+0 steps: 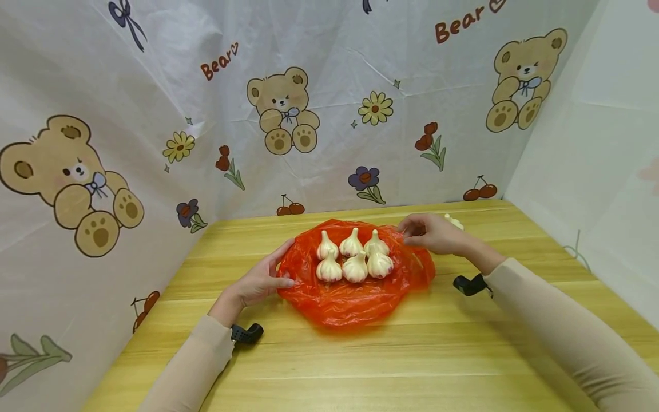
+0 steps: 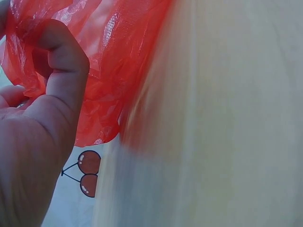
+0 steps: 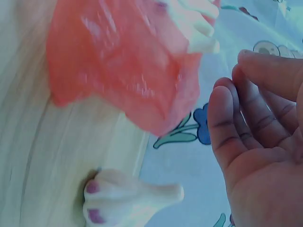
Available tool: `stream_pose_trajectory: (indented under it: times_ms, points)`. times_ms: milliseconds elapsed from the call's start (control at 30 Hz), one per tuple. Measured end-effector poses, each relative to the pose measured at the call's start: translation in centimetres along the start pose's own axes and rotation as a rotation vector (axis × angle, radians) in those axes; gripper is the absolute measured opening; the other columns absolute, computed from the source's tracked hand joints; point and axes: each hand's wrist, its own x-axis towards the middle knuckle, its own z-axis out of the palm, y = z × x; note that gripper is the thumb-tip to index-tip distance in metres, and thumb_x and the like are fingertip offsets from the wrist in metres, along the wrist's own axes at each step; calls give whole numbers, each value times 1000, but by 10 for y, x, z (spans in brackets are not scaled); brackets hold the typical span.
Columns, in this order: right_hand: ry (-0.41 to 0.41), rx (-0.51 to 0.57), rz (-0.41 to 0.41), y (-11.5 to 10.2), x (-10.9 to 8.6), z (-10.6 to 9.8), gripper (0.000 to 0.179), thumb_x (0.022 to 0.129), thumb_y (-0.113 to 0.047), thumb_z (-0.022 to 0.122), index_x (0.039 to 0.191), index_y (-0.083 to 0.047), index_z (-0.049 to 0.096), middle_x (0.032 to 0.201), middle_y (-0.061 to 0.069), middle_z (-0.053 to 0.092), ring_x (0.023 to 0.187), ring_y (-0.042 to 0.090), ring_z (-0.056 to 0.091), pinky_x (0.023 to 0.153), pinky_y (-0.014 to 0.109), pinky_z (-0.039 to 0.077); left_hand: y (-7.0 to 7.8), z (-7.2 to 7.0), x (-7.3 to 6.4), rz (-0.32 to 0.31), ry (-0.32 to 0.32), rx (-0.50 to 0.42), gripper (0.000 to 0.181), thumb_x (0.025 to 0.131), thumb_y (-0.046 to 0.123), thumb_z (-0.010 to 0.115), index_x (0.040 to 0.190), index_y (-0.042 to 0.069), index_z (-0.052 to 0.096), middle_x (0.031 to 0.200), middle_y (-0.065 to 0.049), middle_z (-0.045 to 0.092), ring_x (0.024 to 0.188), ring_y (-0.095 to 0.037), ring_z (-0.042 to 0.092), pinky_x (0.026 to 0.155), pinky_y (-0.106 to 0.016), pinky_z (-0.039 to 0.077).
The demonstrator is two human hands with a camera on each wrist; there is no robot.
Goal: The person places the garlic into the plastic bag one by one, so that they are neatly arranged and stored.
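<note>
A red plastic bag [image 1: 340, 312] lies spread on the table with its mouth opened wide. Several garlic bulbs [image 1: 355, 268] sit inside in two rows, stems pointing up. At the bag's left edge my left hand [image 1: 261, 280] grips the thin film, thumb over the rim; in the left wrist view a bent finger [image 2: 68, 56] curls against the red plastic. My right hand [image 1: 432, 233] is beside the bag's upper right rim. Its fingers are loosely bent and hold nothing in the right wrist view. Another garlic bulb [image 3: 123, 198] lies on the table by that hand, partly hidden behind it in the head view.
The wooden table [image 1: 329, 372] runs up to a bear-printed cloth backdrop [image 1: 329, 177] at the back and left. A white sheet [image 1: 607, 171] hangs along the right side, with a thin cord [image 1: 578, 249] near its foot.
</note>
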Motion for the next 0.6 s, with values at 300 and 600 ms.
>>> stream_pose_trajectory:
  times_ms: [300,600]
  points:
    - [37,-3,56,22,-5,-17,24,99,-20,70,116,-4,69,104,13,70,90,27,61,73,28,55,0,0,-1,6,-7,-26,110,90,-6,73,167,32,4,175,-1,2,118,-18,58,91,-35,61]
    - [78,14,123,47,-13,-41,25,100,-26,70,109,-3,70,100,15,68,81,23,57,66,28,52,-1,0,1,2,9,-15,109,90,-8,71,167,33,7,175,-1,3,123,-20,55,94,-35,60]
